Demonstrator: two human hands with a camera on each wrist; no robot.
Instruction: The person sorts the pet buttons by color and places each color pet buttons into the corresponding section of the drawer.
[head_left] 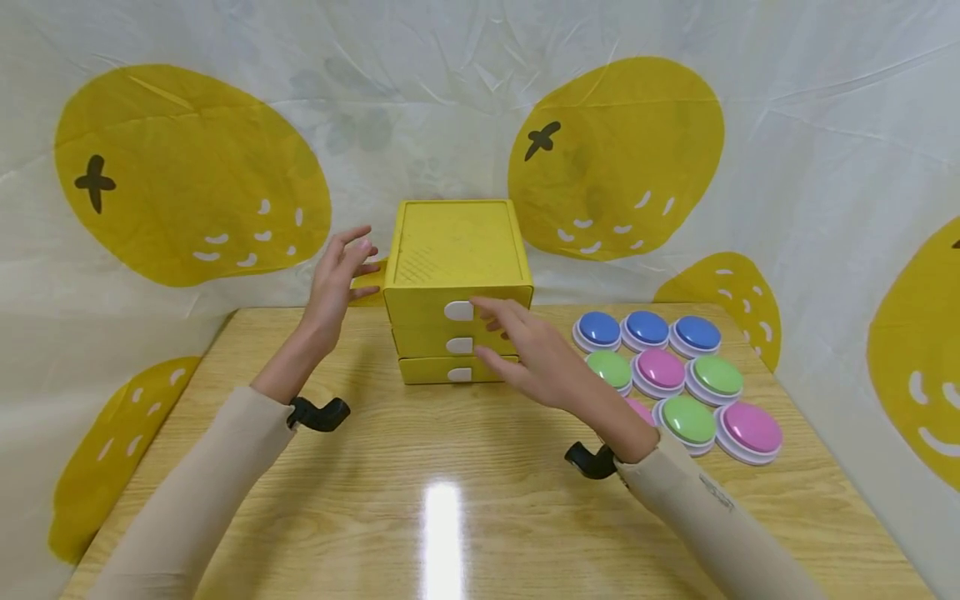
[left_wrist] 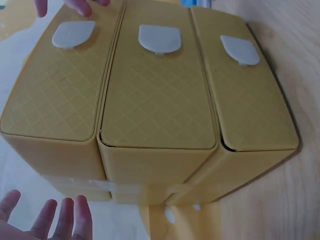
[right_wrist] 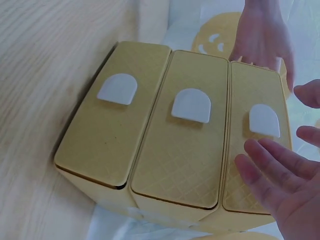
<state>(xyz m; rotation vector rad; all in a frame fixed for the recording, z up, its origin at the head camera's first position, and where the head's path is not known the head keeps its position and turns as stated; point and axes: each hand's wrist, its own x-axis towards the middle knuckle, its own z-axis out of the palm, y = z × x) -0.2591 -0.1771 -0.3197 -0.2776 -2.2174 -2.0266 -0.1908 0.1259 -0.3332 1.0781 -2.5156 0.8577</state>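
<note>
my left hand (head_left: 335, 287) and right hand (head_left: 542, 357), loosely spread, empty, flank the yellow drawer unit (head_left: 457, 246) near the worktop (head_left: 375, 500)'s far edge; uneven pushing could skew it.

From the head, the scene is looked down on and forward from a middling distance: the top and front of the yellow drawer unit (head_left: 461, 246) are seen, with the counter (head_left: 360, 500) spread before it and the printed cloth (head_left: 420, 108) behind. From the left wrist, the unit is faced close up, from the front and its left; from the right wrist, from the front and its right. Both close views are rolled sideways, oppositely, the counter being put at right and left respectively. The white tabs (left_wrist: 160, 38) are shared by all three views.
</note>
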